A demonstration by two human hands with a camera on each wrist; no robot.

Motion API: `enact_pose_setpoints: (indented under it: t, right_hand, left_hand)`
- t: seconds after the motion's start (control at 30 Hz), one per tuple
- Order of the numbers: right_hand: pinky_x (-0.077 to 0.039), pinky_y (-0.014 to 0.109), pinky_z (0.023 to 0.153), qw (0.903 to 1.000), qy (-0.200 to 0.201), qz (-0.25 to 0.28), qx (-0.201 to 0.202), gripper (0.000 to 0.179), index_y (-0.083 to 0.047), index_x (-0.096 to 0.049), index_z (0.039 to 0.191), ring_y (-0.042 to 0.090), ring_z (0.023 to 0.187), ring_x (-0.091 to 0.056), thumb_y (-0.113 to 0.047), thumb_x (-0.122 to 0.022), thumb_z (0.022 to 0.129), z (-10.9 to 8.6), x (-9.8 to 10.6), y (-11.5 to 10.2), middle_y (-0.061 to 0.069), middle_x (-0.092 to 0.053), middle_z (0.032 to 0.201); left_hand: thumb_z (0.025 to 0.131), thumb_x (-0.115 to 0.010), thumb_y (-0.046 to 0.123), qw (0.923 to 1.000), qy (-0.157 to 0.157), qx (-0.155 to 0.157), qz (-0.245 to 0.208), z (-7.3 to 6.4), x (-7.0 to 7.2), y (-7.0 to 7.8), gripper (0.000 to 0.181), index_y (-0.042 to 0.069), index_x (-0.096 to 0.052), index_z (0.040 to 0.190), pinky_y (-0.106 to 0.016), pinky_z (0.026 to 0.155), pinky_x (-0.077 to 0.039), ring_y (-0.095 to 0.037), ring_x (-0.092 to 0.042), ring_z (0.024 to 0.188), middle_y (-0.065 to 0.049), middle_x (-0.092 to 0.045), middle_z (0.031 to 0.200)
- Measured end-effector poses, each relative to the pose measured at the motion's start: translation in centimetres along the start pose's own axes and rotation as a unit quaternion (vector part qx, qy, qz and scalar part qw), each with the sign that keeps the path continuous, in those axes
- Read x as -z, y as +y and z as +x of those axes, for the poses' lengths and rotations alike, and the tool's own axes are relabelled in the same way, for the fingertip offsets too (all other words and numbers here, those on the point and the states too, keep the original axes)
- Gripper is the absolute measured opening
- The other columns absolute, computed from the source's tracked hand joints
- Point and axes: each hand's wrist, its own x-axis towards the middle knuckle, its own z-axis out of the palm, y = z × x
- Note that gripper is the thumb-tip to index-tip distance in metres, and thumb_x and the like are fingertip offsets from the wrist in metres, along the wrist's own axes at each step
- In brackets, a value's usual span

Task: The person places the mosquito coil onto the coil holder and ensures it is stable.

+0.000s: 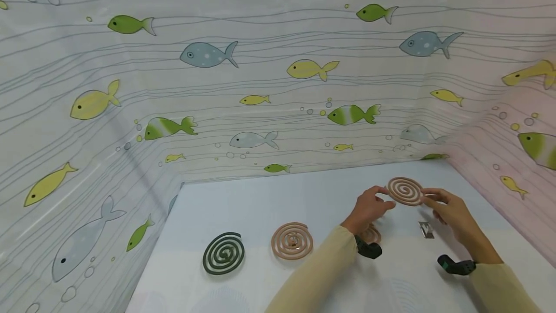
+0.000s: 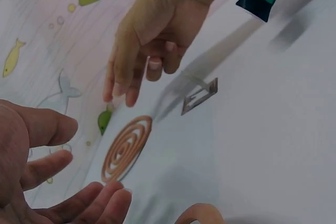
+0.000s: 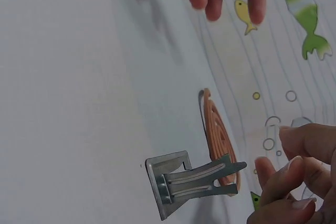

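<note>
A brown mosquito coil point(image 1: 405, 191) lies on the white table near its back edge, between my two hands. My left hand point(image 1: 368, 208) is at the coil's left side, fingers spread and relaxed, with fingertips close to the rim. On the other side, my right hand point(image 1: 449, 210) hangs over the table with loosely bent fingers and nothing in them. Both wrist views show the coil point(image 2: 126, 148) flat on the table, outside either hand's grip. Just in front of it stands a small metal coil stand point(image 3: 191, 182), its forked tongue raised.
Left of my hands lie a dark green coil point(image 1: 223, 254) and a brown coil point(image 1: 282, 240) with a metal piece at its centre. Another brown coil point(image 1: 372, 234) is partly hidden by my left wrist. A fish-patterned wall covering point(image 1: 304, 129) encloses the table's back and sides.
</note>
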Motion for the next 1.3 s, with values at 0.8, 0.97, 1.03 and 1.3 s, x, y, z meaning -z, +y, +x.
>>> enact_pose_setpoints:
  t: [0.8, 0.97, 1.03, 1.3]
  right_hand:
    - [-0.047, 0.028, 0.065, 0.9957, -0.005, -0.013, -0.092, 0.07, 0.005, -0.034, 0.155, 0.022, 0.086, -0.053, -0.036, -0.059, 0.104, 3.7, 0.0, 0.7, 0.03, -0.05, 0.133]
    - [-0.045, 0.03, 0.064, 0.9945, -0.013, -0.027, -0.1, 0.07, 0.007, -0.033, 0.156, 0.02, 0.079, -0.051, -0.033, -0.058, 0.103, 4.0, 0.2, 0.6, 0.024, -0.05, 0.123]
    - [-0.044, 0.031, 0.063, 0.9935, -0.018, -0.03, -0.108, 0.071, 0.007, -0.032, 0.156, 0.019, 0.077, -0.05, -0.033, -0.059, 0.103, 4.1, 0.3, 0.6, 0.021, -0.052, 0.114]
    - [-0.044, 0.031, 0.061, 0.9917, -0.037, -0.032, -0.119, 0.071, 0.009, -0.032, 0.155, 0.017, 0.07, -0.05, -0.03, -0.061, 0.102, 4.8, 0.7, 1.0, 0.005, -0.054, 0.086]
  left_hand:
    - [0.094, -0.073, 0.016, 0.9976, -0.021, 0.065, 0.007, 3.0, -0.9, 0.4, 0.04, 0.019, -0.065, 0.133, -0.046, 0.087, -0.053, -0.031, -0.071, 0.088, 0.0, -0.067, 0.104]
    - [0.091, -0.075, 0.016, 0.9967, -0.022, 0.073, -0.026, 3.7, -1.4, 0.0, 0.043, 0.019, -0.066, 0.132, -0.046, 0.089, -0.051, -0.032, -0.07, 0.086, -0.002, -0.068, 0.095]
    - [0.09, -0.076, 0.016, 0.9959, -0.016, 0.081, -0.036, 4.0, -1.6, -0.1, 0.042, 0.019, -0.066, 0.131, -0.046, 0.089, -0.051, -0.032, -0.07, 0.086, -0.006, -0.069, 0.095]
    - [0.09, -0.077, 0.011, 0.9942, -0.008, 0.092, -0.056, 4.7, -2.1, -0.1, 0.046, 0.014, -0.065, 0.134, -0.049, 0.089, -0.053, -0.035, -0.071, 0.091, -0.014, -0.071, 0.097]
